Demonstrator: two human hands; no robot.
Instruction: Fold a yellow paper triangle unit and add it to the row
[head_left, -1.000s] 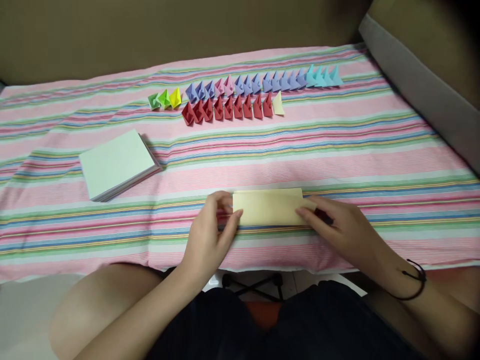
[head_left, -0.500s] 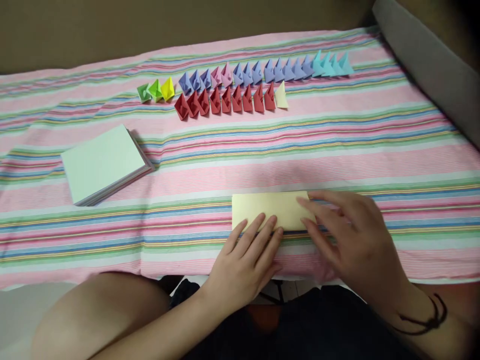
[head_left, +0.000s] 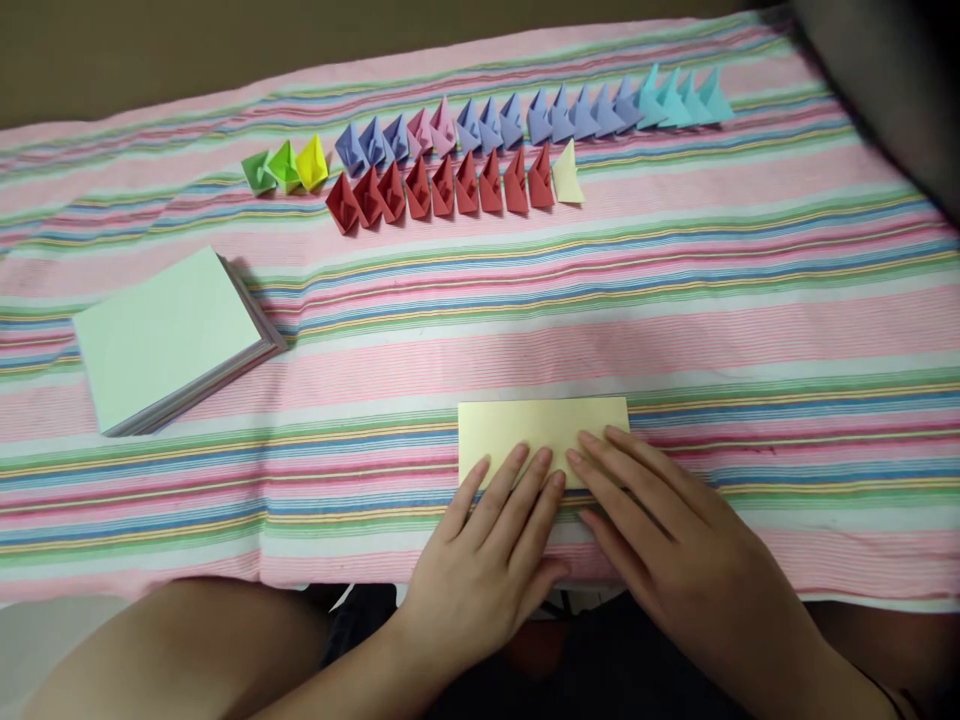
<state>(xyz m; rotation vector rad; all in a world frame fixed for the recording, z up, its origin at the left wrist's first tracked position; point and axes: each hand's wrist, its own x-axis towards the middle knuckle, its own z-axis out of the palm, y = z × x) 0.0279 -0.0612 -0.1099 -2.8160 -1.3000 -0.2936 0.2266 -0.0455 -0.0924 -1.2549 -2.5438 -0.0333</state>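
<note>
A pale yellow sheet of paper [head_left: 541,428], folded into a long rectangle, lies flat on the striped cloth near its front edge. My left hand [head_left: 491,555] rests open with its fingers stretched flat on the sheet's lower middle. My right hand [head_left: 664,540] lies open beside it, its fingertips pressing the sheet's lower right part. The two hands' fingertips nearly touch each other.
A stack of pale green paper sheets [head_left: 169,337] sits at the left. Two rows of folded paper pieces stand at the back: red ones [head_left: 442,187] ending in a pale yellow one [head_left: 566,174], and green, yellow, purple, pink and turquoise ones [head_left: 525,115] behind. The striped cloth [head_left: 787,300] covers the table.
Both hands went from pinching the sheet's two ends to lying flat on it. My right hand slid left along the lower edge toward my left hand. The view tilted down slightly.
</note>
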